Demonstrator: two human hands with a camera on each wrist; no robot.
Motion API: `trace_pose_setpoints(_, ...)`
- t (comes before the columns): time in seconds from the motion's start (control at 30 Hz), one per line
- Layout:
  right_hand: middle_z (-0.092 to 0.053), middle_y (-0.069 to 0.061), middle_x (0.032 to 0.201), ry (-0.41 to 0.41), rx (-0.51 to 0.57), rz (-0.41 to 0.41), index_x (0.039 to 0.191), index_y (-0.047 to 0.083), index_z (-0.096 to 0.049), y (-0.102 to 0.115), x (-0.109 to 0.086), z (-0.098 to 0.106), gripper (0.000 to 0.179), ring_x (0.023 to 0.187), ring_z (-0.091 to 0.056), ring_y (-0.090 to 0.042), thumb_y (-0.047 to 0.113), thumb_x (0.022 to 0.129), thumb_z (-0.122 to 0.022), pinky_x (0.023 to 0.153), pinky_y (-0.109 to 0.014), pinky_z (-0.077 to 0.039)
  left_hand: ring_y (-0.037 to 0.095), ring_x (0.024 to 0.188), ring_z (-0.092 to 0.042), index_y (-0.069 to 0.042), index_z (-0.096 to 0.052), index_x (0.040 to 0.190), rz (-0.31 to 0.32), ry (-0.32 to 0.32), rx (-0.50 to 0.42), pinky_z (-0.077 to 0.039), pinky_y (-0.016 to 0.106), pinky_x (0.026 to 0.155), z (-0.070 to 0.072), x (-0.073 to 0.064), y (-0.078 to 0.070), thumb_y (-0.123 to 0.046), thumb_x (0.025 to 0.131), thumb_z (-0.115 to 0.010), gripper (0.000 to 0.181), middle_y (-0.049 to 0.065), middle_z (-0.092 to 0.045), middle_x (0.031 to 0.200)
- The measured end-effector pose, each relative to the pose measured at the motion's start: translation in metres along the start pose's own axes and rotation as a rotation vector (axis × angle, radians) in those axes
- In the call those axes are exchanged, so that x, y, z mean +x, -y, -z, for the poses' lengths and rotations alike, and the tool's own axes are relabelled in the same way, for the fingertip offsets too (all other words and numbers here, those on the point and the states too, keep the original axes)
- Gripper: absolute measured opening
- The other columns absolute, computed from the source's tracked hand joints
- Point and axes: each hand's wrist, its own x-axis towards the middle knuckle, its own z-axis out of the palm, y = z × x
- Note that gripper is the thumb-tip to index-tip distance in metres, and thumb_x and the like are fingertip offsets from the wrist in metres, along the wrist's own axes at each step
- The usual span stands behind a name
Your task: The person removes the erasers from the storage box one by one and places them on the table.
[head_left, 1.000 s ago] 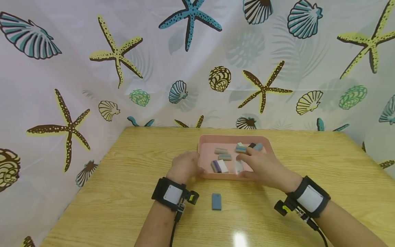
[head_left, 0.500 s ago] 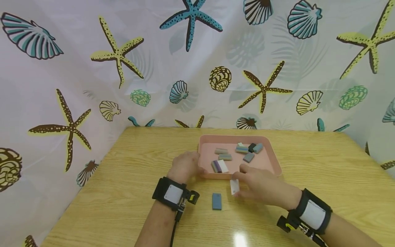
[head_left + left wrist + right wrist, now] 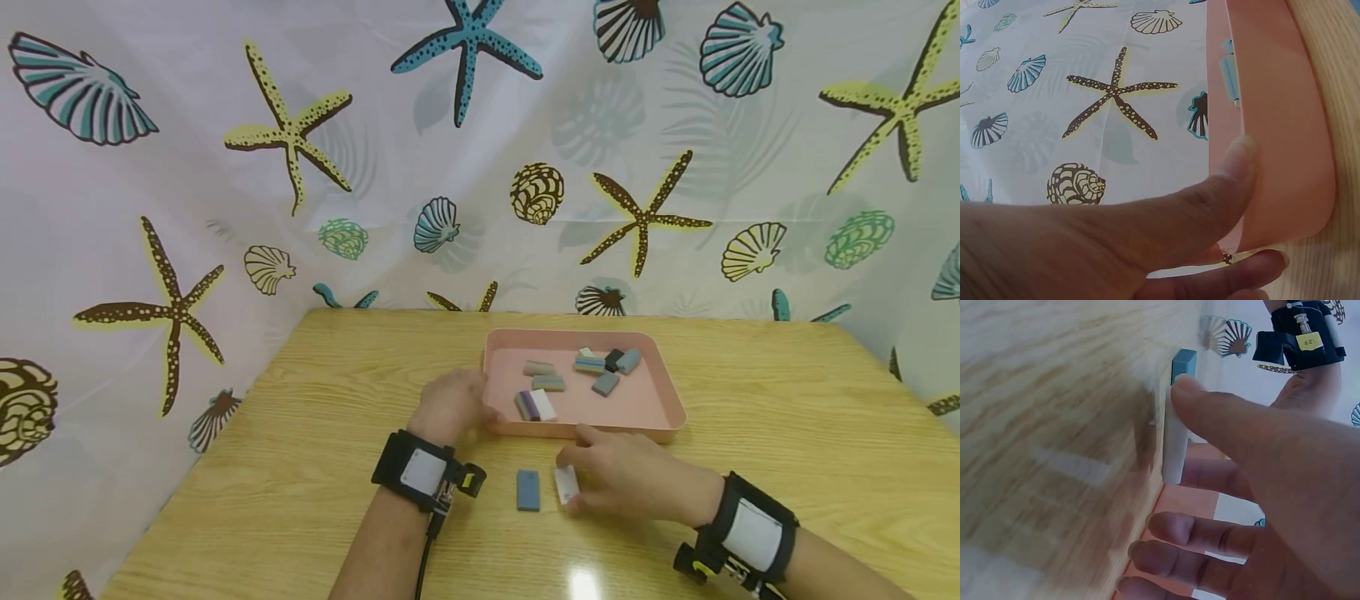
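My right hand (image 3: 626,475) pinches a small white block (image 3: 567,485), like an eraser, between thumb and forefinger. The right wrist view shows the white block (image 3: 1175,440) on edge at the wooden table, the other fingers spread beside it. Just left of it on the table lies a blue block (image 3: 528,491). My left hand (image 3: 452,406) holds the near left corner of a shallow pink tray (image 3: 585,430); in the left wrist view its thumb lies over the tray's rim (image 3: 1285,144), with a finger by the corner.
Inside the tray lie several small blocks: a grey block (image 3: 605,383), a striped block (image 3: 589,364), a black block (image 3: 613,360) and a white-and-purple block (image 3: 536,405) among them. A patterned cloth (image 3: 480,167) hangs behind the table (image 3: 337,375).
My right hand has lifted the white block out of the tray and brought it toward me, down to the table beside the blue block. The left hand has stayed at the tray's corner.
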Motion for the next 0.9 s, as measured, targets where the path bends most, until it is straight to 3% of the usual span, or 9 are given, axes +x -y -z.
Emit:
trace_pose_setpoints(0.5, -0.042, 0.009, 0.085, 0.026, -0.002, 0.019, 0.101, 0.025, -0.058, -0.002, 0.003, 0.0, 0.042, 0.065, -0.043, -0.007, 0.053, 0.072, -0.071, 0.053, -0.025, -0.037, 0.017, 0.066, -0.049, -0.012, -0.057, 0.086, 0.012, -0.001, -0.027, -0.038, 0.03, 0.055, 0.0, 0.0, 0.0, -0.033, 0.076, -0.074, 0.029, 0.001, -0.055, 0.075)
trace_pose_setpoints(0.67, -0.044, 0.008, 0.085, -0.029, -0.057, 0.034, 0.103, 0.021, -0.06, -0.001, 0.008, 0.01, 0.041, 0.061, -0.042, -0.006, 0.049, 0.075, -0.07, 0.051, -0.024, -0.039, 0.017, 0.065, -0.049, -0.011, -0.057, 0.087, 0.001, -0.008, -0.025, -0.037, 0.029, 0.054, 0.0, -0.001, 0.0, -0.032, 0.076, -0.074, 0.03, 0.002, -0.056, 0.075)
trace_pose_setpoints(0.9, -0.044, 0.005, 0.084, -0.181, -0.107, 0.114, 0.102, 0.018, -0.06, -0.006, 0.022, 0.027, 0.03, 0.057, -0.04, -0.003, 0.032, 0.079, -0.072, 0.049, -0.02, -0.038, 0.016, 0.065, -0.048, -0.011, -0.057, 0.086, 0.002, -0.007, -0.023, -0.038, 0.029, 0.054, 0.001, -0.001, -0.001, -0.033, 0.075, -0.075, 0.03, 0.002, -0.055, 0.076)
